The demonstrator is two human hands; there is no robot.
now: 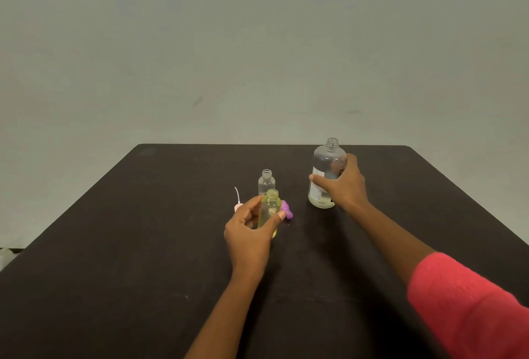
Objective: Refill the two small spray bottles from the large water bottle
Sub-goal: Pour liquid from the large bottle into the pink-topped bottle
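Observation:
My left hand [248,230] grips a small yellow-tinted spray bottle [270,209], uncapped and upright, near the middle of the black table [143,244]. Just behind it stands a second small clear bottle [266,182], also uncapped. My right hand [342,184] wraps around the large clear water bottle [325,172], which stands upright with its cap off and a white label on its side. A purple spray head [287,209] lies right of the yellow bottle. A pink spray head with a white dip tube [238,201] lies to its left, partly hidden by my fingers.
The table's far edge lies just behind the large bottle, with a plain grey-green wall [257,44] beyond. A pale object [7,255] shows past the table's left edge.

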